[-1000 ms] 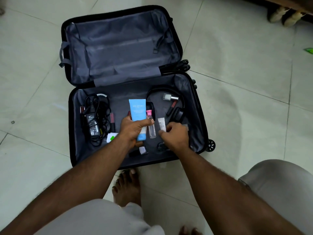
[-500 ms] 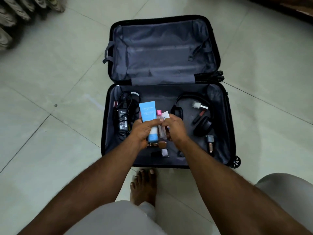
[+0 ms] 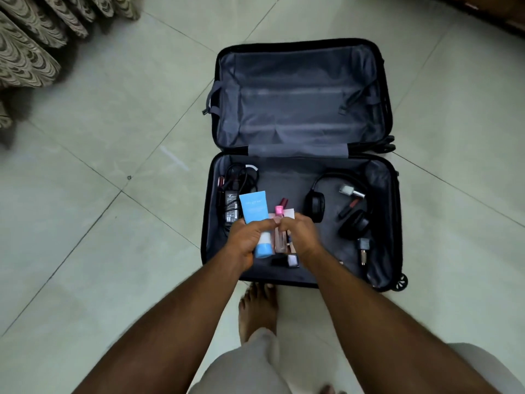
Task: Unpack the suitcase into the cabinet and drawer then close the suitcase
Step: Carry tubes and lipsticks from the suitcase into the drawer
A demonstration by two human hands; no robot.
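A black suitcase lies open on the tiled floor, its far half empty. My left hand grips a blue tube and, beside it, a clear bottle with a pink cap. My right hand is right next to it, fingers curled round small items with a white sachet sticking up. In the near half lie a black charger with cables, black headphones, a nail polish bottle, a dark lipstick, a small bottle and another nail polish.
A patterned curtain hangs at the top left. My bare foot stands just in front of the suitcase. A dark wooden edge runs along the top right. Pale floor tiles surround the case.
My right hand picked up the white sachet from the suitcase floor and moved next to my left hand. Both hands rose slightly with the items. The view shifted left.
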